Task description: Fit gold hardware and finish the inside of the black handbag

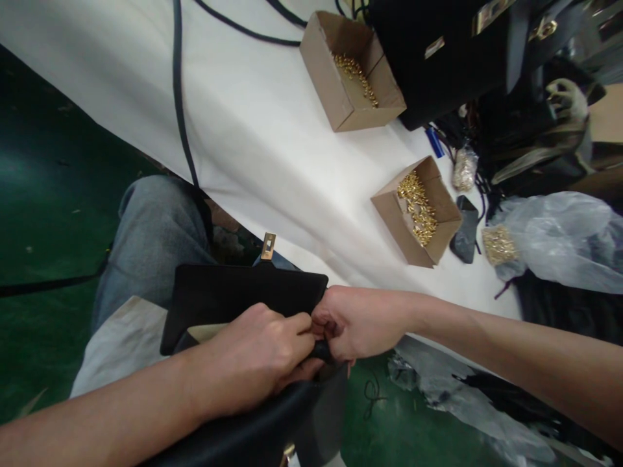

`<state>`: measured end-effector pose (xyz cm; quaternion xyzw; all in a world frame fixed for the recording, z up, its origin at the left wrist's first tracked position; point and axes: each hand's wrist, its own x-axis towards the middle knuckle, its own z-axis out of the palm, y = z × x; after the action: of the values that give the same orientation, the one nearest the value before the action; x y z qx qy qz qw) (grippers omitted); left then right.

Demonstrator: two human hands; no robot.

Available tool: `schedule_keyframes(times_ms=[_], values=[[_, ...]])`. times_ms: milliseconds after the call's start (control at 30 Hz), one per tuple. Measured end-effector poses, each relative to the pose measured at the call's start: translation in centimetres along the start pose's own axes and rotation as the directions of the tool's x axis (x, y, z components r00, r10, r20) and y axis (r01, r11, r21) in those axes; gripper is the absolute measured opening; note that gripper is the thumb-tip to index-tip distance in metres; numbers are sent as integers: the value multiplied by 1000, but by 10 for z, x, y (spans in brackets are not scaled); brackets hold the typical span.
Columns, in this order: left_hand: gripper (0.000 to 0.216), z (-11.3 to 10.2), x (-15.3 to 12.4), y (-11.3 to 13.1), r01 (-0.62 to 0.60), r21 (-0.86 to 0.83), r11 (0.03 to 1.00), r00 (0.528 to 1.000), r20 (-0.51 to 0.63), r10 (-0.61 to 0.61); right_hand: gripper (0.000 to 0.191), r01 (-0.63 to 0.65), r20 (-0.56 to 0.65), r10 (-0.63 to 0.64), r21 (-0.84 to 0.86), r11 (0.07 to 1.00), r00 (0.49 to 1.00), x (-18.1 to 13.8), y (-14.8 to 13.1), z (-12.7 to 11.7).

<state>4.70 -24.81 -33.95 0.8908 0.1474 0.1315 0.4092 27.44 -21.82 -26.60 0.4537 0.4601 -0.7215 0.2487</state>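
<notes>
A black leather bag rests on my lap, its flap carrying a gold metal clasp at the far edge. My left hand is closed, its fingers pinching at the bag's right end. My right hand meets it there as a fist, thumb and fingers gripping the same corner of the bag. What the fingertips pinch between them is hidden.
A white table carries two open cardboard boxes of gold hardware, black straps, more black bags, a clear plastic bag and a small packet of gold parts. Green floor lies to the left.
</notes>
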Motion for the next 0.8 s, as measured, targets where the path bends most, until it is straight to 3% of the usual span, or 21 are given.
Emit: schedule_keyframes(times_ms=[133, 333, 433, 500, 633, 700, 800], values=[[21, -5, -1, 1, 111, -221, 969, 994, 17, -110, 11, -14, -52, 13, -18, 1000, 999, -2, -2, 2], [19, -18, 0, -10, 185, -564, 805, 978, 24, -208, 13, 23, -201, -25, -14, 1000, 979, -7, -9, 12], [25, -39, 2, -24, 240, -634, 735, 971, 143, -193, 14, 36, -292, -52, -59, 998, 955, -5, -18, 17], [28, -57, 6, -35, 364, -610, 704, 927, 311, -210, 15, 45, -366, -84, -115, 992, 927, -1, -23, 20], [43, -74, 12, -54, 544, -502, 673, 791, 575, -211, 14, 28, -497, -94, -139, 990, 863, 8, -27, 27], [46, -69, 13, -57, 620, -540, 569, 743, 637, -205, 16, -15, -486, -28, -86, 996, 874, 11, -26, 32], [53, -50, 14, -55, 675, -633, 380, 730, 650, -213, 17, -76, -412, 76, 14, 997, 908, 14, -19, 36]])
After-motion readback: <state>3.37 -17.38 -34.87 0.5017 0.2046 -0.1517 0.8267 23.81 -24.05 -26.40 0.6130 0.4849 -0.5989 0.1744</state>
